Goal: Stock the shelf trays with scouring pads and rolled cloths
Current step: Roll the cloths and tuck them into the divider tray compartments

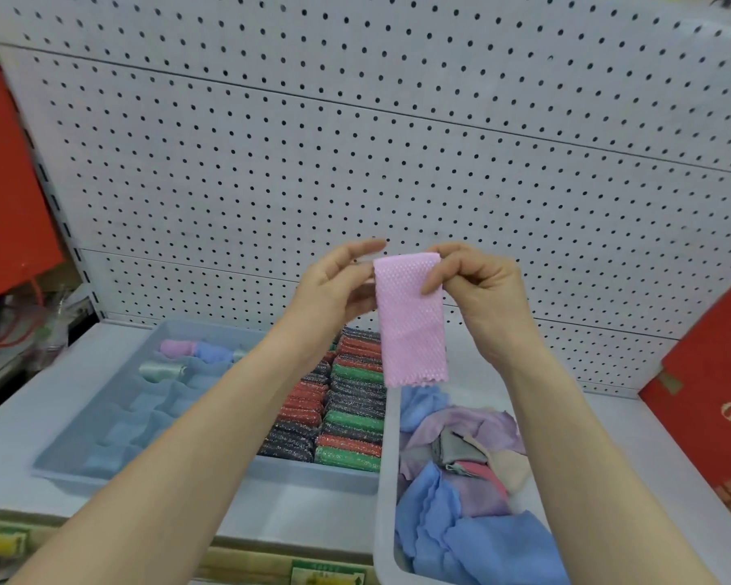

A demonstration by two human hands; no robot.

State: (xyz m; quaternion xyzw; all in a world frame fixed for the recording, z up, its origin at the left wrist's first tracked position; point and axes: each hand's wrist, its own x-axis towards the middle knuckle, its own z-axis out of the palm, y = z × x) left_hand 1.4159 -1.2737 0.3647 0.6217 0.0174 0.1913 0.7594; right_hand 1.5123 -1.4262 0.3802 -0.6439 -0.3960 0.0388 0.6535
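At the lower right of the frame a white bin holds loose cloths in blue, lilac and pink. Left of it, on the shelf, sits a blue divided tray. Rows of scouring pads fill its right side, and a few rolled cloths lie in its far left compartments. Above the pads, mid-frame, both hands hold up a pink mesh cloth that hangs down folded. The left hand pinches its upper left edge and the right hand pinches its upper right corner. Behind stands a white pegboard, with a red box leaning at the right edge.
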